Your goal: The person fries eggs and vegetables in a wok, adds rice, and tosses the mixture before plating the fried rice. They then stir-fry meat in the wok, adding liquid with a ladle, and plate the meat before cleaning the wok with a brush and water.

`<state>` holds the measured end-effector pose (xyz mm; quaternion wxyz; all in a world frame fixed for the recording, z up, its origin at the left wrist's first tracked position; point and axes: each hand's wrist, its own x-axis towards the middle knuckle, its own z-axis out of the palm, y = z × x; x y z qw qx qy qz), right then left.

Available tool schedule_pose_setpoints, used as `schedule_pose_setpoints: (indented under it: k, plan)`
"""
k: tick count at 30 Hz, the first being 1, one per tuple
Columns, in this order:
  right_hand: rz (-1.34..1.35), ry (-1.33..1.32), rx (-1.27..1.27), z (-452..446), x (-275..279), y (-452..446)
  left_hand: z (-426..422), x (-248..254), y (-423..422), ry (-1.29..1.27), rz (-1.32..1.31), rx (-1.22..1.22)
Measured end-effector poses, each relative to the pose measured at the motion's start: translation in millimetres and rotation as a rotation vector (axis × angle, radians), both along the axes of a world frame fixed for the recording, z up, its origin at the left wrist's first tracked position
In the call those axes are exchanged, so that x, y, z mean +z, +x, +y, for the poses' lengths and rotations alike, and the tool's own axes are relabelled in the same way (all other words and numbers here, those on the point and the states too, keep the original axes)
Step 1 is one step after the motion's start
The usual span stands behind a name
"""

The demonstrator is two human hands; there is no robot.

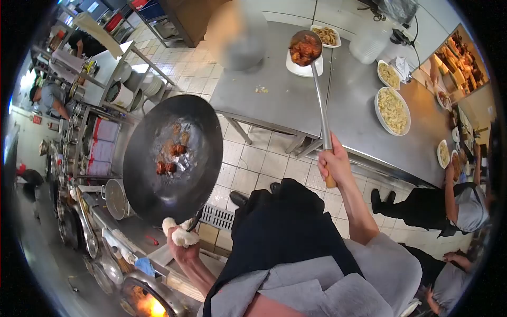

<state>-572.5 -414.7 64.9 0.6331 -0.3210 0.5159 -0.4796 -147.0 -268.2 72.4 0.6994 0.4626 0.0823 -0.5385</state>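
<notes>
A white cloth (185,237) wraps the wok's handle, and my left hand (182,252) is closed around it. The black wok (142,158) is tilted, with a few glazed brown food pieces (166,168) and shiny sauce inside. My right hand (335,159) grips the wooden end of a long metal ladle (321,98). Reddish-brown saucy pieces (304,50) fill the ladle's bowl, which is over a white dish (297,67) on the steel table. The ladle hides part of that dish.
The steel table (237,92) bears a dish of browned food (326,36) and pale food dishes (392,111), (388,74). Flames (148,305) burn in a stove at lower left, near ladles and a pot (117,198). Co-workers stand at right (470,206) and far left (50,98).
</notes>
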Motion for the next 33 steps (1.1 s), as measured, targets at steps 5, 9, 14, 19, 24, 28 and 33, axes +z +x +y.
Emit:
schedule_pose_setpoints:
  k: [5,9,14,19,24,28,33]
  plan:
    - [0.220,-0.025,-0.077,-25.3,-52.8,-34.9,-57.8,21.5,-27.7,0.022,-0.106,-0.097]
    - [0.417,-0.012,-0.122,-32.4,-63.7,-38.8,-103.9,17.0,-21.1,0.025,-0.124,-0.197]
    - [0.620,0.009,-0.189,-31.6,-49.1,-32.4,-165.5,25.2,-27.4,0.023,-0.258,-0.349]
    - [0.536,-0.056,-0.184,-17.4,-8.9,-6.6,-217.3,26.0,-28.2,-0.043,-0.448,-0.554]
    - [0.191,0.011,-0.078,-24.5,33.9,18.0,-273.3,42.3,-62.8,-0.033,-0.447,-0.542]
    - [0.248,-0.023,0.015,-70.0,29.4,31.0,-307.7,42.4,-74.7,-0.104,-0.464,-0.641]
    - [0.365,0.005,0.063,-94.1,21.8,20.5,-341.3,53.0,-102.2,-0.081,-0.476,-0.656]
